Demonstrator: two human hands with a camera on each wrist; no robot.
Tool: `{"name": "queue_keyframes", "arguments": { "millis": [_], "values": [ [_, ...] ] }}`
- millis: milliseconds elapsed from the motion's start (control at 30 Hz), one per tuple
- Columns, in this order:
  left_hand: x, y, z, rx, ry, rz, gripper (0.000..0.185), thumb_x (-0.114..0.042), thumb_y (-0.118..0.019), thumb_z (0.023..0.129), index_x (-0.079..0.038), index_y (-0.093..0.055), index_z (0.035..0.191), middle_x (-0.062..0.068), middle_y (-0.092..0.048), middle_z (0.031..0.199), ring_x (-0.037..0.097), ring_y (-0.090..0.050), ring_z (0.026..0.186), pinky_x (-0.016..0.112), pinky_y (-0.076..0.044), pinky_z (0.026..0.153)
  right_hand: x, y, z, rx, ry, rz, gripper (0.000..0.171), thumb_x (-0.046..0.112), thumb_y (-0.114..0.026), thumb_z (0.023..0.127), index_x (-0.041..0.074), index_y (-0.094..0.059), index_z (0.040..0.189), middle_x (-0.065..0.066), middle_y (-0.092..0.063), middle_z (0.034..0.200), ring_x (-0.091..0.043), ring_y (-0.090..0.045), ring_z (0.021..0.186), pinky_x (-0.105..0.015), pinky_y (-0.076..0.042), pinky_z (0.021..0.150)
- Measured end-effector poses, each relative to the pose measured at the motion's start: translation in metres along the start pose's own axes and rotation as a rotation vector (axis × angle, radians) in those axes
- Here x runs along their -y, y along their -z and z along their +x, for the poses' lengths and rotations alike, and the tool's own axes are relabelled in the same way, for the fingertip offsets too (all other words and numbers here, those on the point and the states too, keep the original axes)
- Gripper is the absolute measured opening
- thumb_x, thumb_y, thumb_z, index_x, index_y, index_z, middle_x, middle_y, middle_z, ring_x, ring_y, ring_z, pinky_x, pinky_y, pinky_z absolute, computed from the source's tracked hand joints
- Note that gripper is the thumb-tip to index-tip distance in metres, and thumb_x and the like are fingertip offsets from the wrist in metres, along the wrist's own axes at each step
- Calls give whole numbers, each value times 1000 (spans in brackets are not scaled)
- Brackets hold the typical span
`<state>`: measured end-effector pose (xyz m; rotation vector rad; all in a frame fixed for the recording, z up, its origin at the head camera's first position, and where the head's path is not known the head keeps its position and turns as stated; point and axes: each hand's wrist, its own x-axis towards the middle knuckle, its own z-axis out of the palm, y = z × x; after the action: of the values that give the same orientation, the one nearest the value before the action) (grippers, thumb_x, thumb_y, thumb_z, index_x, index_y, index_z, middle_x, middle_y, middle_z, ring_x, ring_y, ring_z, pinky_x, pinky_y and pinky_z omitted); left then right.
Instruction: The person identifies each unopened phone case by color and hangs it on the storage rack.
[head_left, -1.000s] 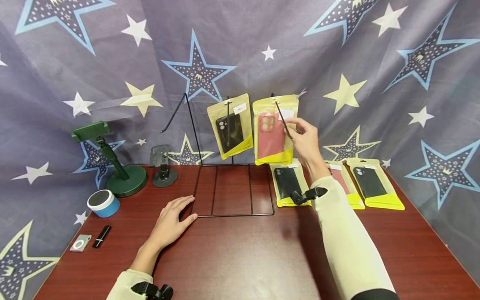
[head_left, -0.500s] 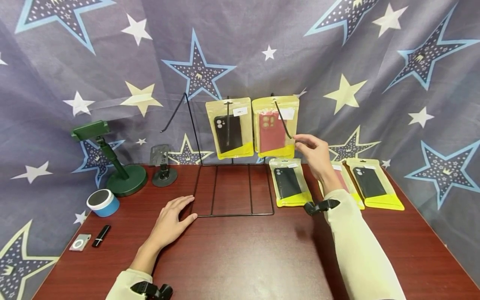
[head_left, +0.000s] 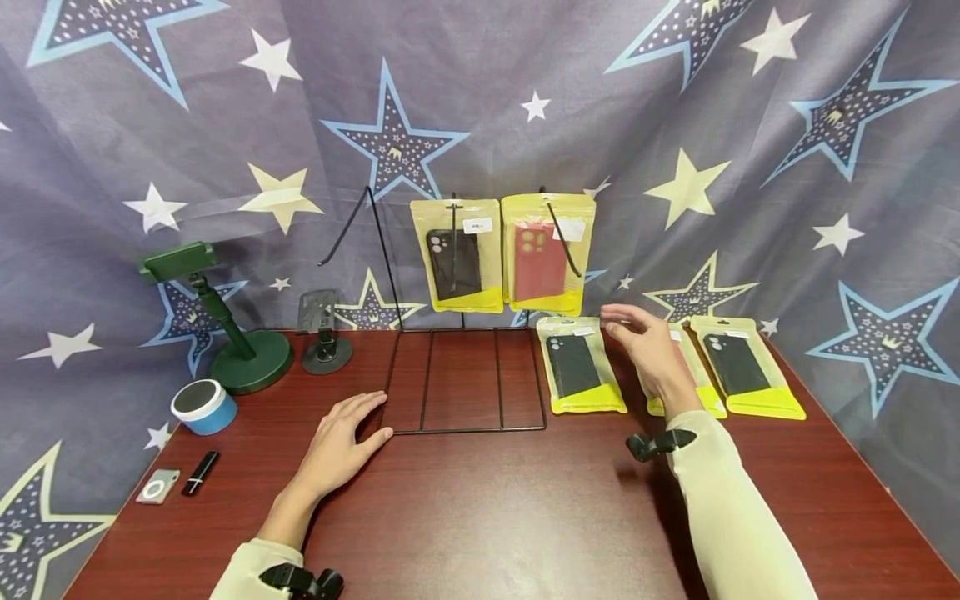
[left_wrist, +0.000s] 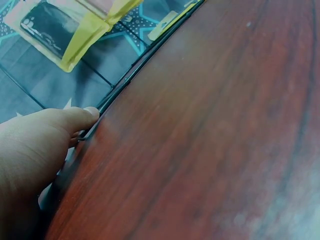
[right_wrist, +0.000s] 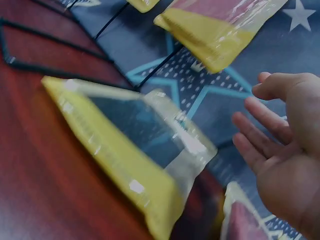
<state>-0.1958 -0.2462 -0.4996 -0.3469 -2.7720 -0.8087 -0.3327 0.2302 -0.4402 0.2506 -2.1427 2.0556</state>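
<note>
— What is the left hand [head_left: 341, 442] doing nearest the camera?

— It is lying flat on the wooden table [head_left: 487, 517], fingers relaxed and holding nothing, its fingertips touching the front corner of the black wire rack's base [head_left: 465, 379]. It is staying where it was a second ago.

— And the right hand [head_left: 651, 350]?

— It is coming down and away from the rack. A second ago it was pinching the packet with the red phone case [head_left: 542, 260] at the hook; now it is hovering with fingers loosely spread and empty, above the packets lying flat on the table, between the black-case packet [head_left: 577, 367] and a second red-case packet [head_left: 693, 367] that it partly hides.

— Where is the red case now?

— It is hanging freely from the rack's right hook, just beside the black-case packet [head_left: 456, 260] on the next hook. By the look of it, that hanging is done and the hand is moving toward the flat packets.
</note>
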Motion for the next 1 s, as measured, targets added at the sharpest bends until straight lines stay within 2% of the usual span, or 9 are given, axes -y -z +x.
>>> {"name": "queue_keyframes", "arguments": {
  "millis": [133,200,300,433,567,633,767,867,1000],
  "values": [
    [0,0,0,1,1,0,58,-33,-73,96,-12,-57,148,14,-55,153,39,-46,143,68,-35,106,-16,2,-5,22,-34,-78,38,-6,-63,96,-11,-62,134,20,-72,101,-1,-69,102,-11,-53,87],
    [0,0,0,1,0,3,58,-33,-73,96,-12,-58,148,14,-56,152,39,-46,143,67,-35,106,-22,3,-7,38,-56,-121,40,-6,-63,96,-11,-60,136,17,-71,104,-2,-68,103,-11,-53,87],
    [-1,1,-1,-1,-4,6,58,-32,-74,96,-11,-58,147,14,-56,152,39,-46,142,67,-36,105,-28,3,-11,61,-89,-169,43,-4,-63,96,-8,-59,139,-7,-71,122,-13,-66,113,-10,-51,87],
    [-1,1,-1,0,-3,5,57,-32,-74,96,-11,-58,147,14,-56,152,39,-46,142,67,-36,105,-29,2,-14,111,-136,-218,48,-1,-62,97,-3,-56,145,-31,-54,146,-36,-54,135,-12,-47,95],
    [-1,1,0,5,2,4,58,-32,-73,97,-11,-58,148,14,-55,153,39,-45,143,68,-35,106,-31,0,-14,159,-154,-290,51,1,-63,97,1,-55,147,-29,-50,151,-42,-46,142,-35,-42,111],
    [-1,1,0,8,5,3,58,-33,-73,97,-12,-57,148,14,-55,153,39,-45,143,68,-35,106,-32,-1,-13,177,-159,-341,52,3,-65,96,2,-56,147,-29,-51,150,-41,-46,140,-45,-39,113],
    [-1,1,0,13,8,0,58,-33,-73,97,-12,-57,148,14,-55,153,39,-45,144,68,-34,106,-33,-3,-12,209,-159,-427,54,7,-69,96,3,-55,148,-30,-51,144,-38,-46,133,-48,-40,108],
    [0,1,0,11,7,-4,58,-34,-73,97,-12,-57,148,14,-55,153,39,-45,143,68,-34,106,-35,-4,-10,241,-144,-477,57,10,-72,95,3,-54,149,-29,-49,150,-42,-44,139,-54,-38,113],
    [2,0,0,6,5,0,58,-34,-73,96,-12,-57,148,13,-55,153,39,-45,143,68,-35,105,-36,-7,-7,280,-130,-547,59,14,-75,93,3,-55,148,-27,-40,158,-45,-34,148,-60,-29,121]
  ]
}}
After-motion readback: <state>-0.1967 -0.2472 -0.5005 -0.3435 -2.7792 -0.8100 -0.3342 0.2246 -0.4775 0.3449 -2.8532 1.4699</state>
